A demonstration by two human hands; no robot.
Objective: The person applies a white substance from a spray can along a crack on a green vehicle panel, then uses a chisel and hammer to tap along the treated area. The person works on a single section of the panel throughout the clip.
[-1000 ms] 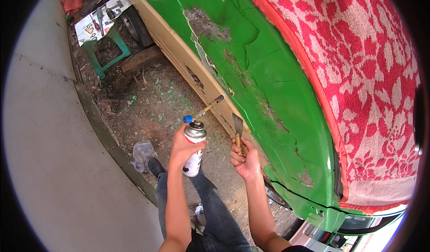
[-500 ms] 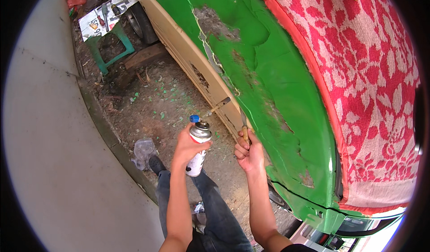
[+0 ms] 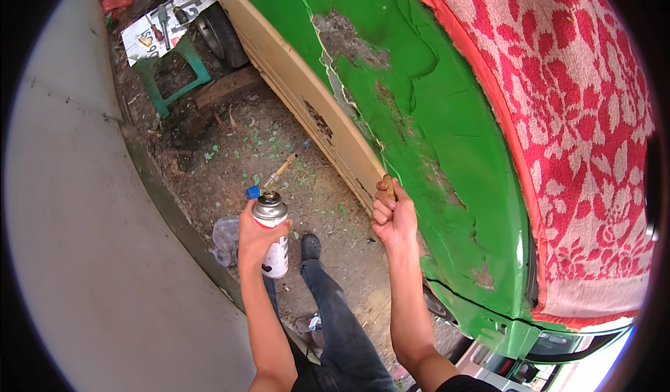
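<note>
My left hand (image 3: 255,237) is wrapped round a gas canister (image 3: 277,254) fitted with a blowtorch head. Its brass nozzle (image 3: 283,165) points up and right over the ground, with a faint bluish patch beyond the tip; a blue knob (image 3: 252,192) sits beside it. My right hand (image 3: 395,219) grips a wooden-handled scraper (image 3: 389,185), its thin blade at the lower edge of the green car panel (image 3: 467,155). Bare, rough grey-brown patches (image 3: 352,40) show in the green paint. Beside them runs a tan lower panel (image 3: 293,68) with chipped spots.
A green stool (image 3: 183,78) and a white board (image 3: 164,26) bearing several hand tools stand at the far left, near a wheel (image 3: 222,35). A pale wall (image 3: 70,217) runs along my left. Red patterned cloth (image 3: 558,113) covers the car's upper part. Green flakes (image 3: 262,141) litter the ground.
My left hand has moved left with the torch, taking the nozzle away from the car's side. The scraper has shifted slightly up and right along the panel edge. One foot has stepped right.
</note>
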